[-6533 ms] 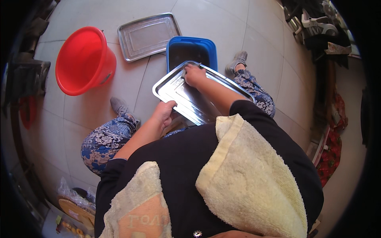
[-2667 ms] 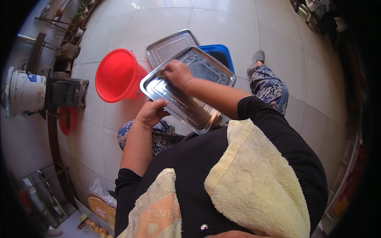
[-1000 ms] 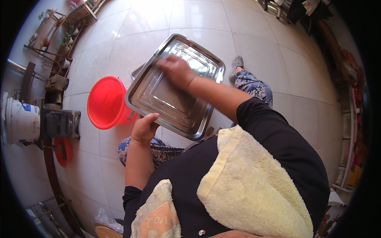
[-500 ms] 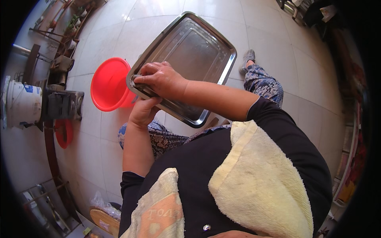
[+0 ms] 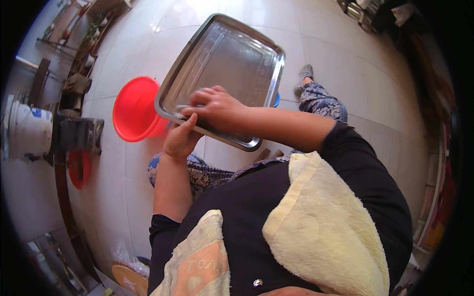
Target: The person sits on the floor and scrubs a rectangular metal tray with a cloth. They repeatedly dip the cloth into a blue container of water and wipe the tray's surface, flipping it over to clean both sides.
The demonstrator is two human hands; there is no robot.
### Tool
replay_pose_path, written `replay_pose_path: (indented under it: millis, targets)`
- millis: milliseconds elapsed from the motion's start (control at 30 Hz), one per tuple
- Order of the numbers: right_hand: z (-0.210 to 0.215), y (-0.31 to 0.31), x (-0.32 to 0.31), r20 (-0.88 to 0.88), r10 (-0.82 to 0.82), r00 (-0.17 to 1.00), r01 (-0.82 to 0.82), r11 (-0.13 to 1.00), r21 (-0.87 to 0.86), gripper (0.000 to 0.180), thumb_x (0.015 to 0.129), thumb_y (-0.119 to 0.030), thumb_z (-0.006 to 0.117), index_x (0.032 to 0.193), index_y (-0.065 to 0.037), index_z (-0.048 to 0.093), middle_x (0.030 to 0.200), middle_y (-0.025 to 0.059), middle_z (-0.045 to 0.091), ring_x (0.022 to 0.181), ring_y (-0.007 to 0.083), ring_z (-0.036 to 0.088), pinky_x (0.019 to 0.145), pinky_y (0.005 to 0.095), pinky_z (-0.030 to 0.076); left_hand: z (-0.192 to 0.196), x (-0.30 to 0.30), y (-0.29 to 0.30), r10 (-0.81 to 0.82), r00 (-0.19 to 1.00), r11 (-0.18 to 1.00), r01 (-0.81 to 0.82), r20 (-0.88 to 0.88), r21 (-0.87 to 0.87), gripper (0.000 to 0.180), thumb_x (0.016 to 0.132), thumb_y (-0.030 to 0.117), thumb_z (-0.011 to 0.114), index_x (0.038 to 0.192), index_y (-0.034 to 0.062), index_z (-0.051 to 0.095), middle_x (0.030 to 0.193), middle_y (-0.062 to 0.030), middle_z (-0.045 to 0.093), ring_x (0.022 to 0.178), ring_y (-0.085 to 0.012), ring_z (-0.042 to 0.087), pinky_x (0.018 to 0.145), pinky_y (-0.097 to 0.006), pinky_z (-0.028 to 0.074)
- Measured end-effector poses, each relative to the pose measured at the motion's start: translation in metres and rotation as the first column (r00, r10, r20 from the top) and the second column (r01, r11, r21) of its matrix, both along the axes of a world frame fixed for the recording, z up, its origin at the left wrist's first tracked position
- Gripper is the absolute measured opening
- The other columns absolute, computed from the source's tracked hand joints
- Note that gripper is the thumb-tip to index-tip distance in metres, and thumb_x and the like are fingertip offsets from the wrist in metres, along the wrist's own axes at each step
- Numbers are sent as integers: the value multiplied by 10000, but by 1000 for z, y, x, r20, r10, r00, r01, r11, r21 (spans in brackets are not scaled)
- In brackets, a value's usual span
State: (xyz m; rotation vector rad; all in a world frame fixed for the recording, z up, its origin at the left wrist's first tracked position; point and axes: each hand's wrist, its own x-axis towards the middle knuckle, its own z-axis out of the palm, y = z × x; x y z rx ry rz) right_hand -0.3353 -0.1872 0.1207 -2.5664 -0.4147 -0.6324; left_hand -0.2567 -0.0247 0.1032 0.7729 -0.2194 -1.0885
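A rectangular stainless steel tray with a raised rim is tilted in front of me, above the floor. My left hand is closed on its near left edge, thumb over the rim and the other fingers hidden underneath. Across the tray reaches my right arm. My right hand, bent and slightly blurred, presses a small grey wad against the tray's inner surface close to that same corner. Most of the wad is covered by the fingers, so I cannot tell its material.
A red plastic basin stands on the tiled floor left of the tray. A bit of something blue shows behind the tray's right edge. Farther left are a white bucket and a smaller red container. Yellowish towels hang over my chest.
My right hand has slid rightward from the tray's left corner, farther into the tray, with the grey wad. The tray has shifted slightly left and turned a little; my left hand still grips it.
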Motion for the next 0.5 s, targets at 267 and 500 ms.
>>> replay_pose_path:
  millis: [267,500]
  targets:
    - [-24,-56,59,185,-351,918,308,924,229,276,866,-129,543,1066,-265,674,949,92,643,812,274,638,745,351,531,-5,-2,8,37,990,994,-51,138,95,534,808,-59,537,1319,39,416,1237,-111,532,1168,-270,515,994,-412,424]
    - [-99,-108,26,-158,-728,667,743,667,65,260,843,-157,563,1075,-203,670,974,106,622,867,296,625,753,402,522,-12,-1,20,167,980,980,-177,111,86,482,792,-39,533,1266,0,452,1178,-129,565,1092,-263,557,950,-407,452]
